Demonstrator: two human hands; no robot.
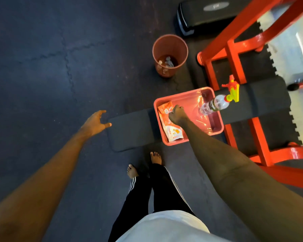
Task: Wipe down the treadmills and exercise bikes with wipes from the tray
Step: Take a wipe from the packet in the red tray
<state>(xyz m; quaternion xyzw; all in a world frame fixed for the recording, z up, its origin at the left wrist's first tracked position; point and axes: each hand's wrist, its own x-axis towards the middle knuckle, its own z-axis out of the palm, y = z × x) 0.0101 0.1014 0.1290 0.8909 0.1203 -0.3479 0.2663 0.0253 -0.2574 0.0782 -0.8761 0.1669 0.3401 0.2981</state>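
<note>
Matting (33, 67), dark and jigsaw-jointed, fills the left of your view. Your left hand (94, 122) hangs over it with fingers spread and loose, gripping nothing, its fingertips just beside the rounded end of the black bench pad (129, 131). Below that, your bare feet (132, 171) stand on the floor close to the pad's near edge, under black trousers (142, 194) with white side stripes.

Further back, a reddish waste bin (170, 49) stands on the floor well apart from the bench, with crumpled white scraps at its bottom.

The red tray (182, 95) sits across the bench pad. Inside it, against the left wall, lies the orange-and-white wipes pack (172, 132), flat and lengthwise. Your right hand (177, 114) is on top of that pack near its far end, knuckles up and fingers curled down onto it. The fingertips are hidden beneath the hand, so you cannot tell whether they pinch the pack, a wipe, or nothing at all.

In the tray's far right corner stands a clear spray bottle (213, 104) with a yellow-green and red trigger head, apart from your hand.

Right of the tray, the red frame (234, 55) of the bench runs up and across the view. A black step platform (205, 14) lies on the floor at the top, behind the bin.
</note>
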